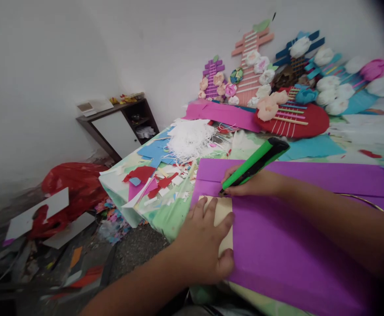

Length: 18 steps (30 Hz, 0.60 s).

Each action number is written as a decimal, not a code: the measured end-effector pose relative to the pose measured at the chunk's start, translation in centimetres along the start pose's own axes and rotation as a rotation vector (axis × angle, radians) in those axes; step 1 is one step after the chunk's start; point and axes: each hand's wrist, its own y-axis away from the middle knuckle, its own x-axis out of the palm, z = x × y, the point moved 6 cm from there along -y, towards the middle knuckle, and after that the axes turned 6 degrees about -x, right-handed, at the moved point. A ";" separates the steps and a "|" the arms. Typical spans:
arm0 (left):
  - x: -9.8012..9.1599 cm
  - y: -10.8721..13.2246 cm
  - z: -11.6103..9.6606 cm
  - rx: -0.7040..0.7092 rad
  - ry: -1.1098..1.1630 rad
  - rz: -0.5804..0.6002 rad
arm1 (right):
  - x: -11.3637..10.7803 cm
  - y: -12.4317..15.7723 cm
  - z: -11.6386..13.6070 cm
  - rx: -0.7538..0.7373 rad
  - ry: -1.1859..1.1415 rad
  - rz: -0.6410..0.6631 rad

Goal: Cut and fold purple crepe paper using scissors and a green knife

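Observation:
A large purple sheet [277,254] lies over the near part of the table, with a crease along its far side. My left hand [201,241] presses flat on a small cream card [223,224] at the sheet's left edge, its fingers spread. Pinched like a pen in my right hand [254,182] is a thick green and black tool [251,164] that looks like a box cutter. Its lower tip meets the purple sheet just beyond the card's far edge; the tip itself is too small to make out.
White string [192,138] and paper scraps [168,184] litter the table's left side. Stick-and-paper-flower crafts [249,66] lean on the wall. A red oval piece [313,120] lies behind the sheet. A low cabinet [116,131] and a red plastic bag [73,184] stand left.

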 end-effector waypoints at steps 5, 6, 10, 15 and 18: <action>0.0 0.1 0.0 0.007 0.000 -0.013 | -0.3 0.8 -0.5 0.055 -0.022 -0.055; 0.0 0.1 0.0 0.009 -0.001 -0.017 | -0.3 0.9 -0.5 0.052 -0.037 -0.062; 0.1 0.2 0.0 0.014 -0.004 -0.013 | -0.5 1.2 -0.7 0.075 -0.072 -0.140; -0.1 0.0 -0.1 0.008 -0.004 -0.010 | -0.3 1.3 -0.2 0.096 -0.060 -0.123; -0.2 0.0 -0.1 0.005 -0.006 -0.003 | 0.0 1.2 -0.2 0.095 -0.047 -0.097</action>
